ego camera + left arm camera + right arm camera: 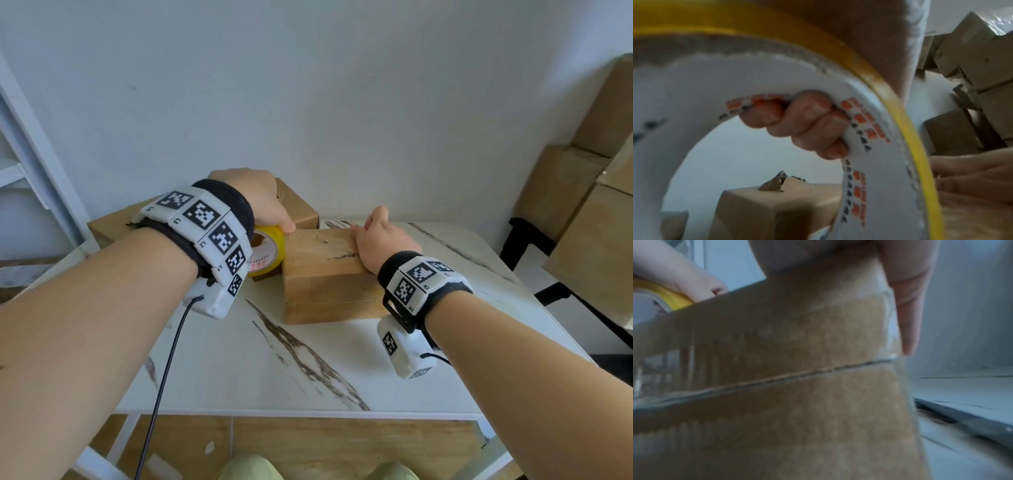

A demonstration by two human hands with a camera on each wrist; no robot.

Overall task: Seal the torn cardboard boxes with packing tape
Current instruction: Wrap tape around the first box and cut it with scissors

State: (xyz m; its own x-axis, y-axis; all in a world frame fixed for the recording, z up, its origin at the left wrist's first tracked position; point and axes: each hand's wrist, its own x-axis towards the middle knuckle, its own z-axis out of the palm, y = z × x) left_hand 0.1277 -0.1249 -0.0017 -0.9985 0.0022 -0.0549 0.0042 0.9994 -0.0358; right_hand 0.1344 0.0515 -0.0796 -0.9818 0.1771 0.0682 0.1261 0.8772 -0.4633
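- Head view: our left hand [260, 198] grips the yellow tape roll [269, 251] against the cardboard box [322, 274] on the counter [274, 359]; our right hand [380, 240] lies flat on the box top.
- Left wrist: fingers [807, 121] curl through the roll's core; a torn box [777, 203] stands behind.
- Right wrist: straight fingers [906, 313] press the taped box.

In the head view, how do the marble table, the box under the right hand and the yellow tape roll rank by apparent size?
1. marble table, the largest.
2. box under the right hand.
3. yellow tape roll, the smallest, though the left hand gripping it partly hides it.
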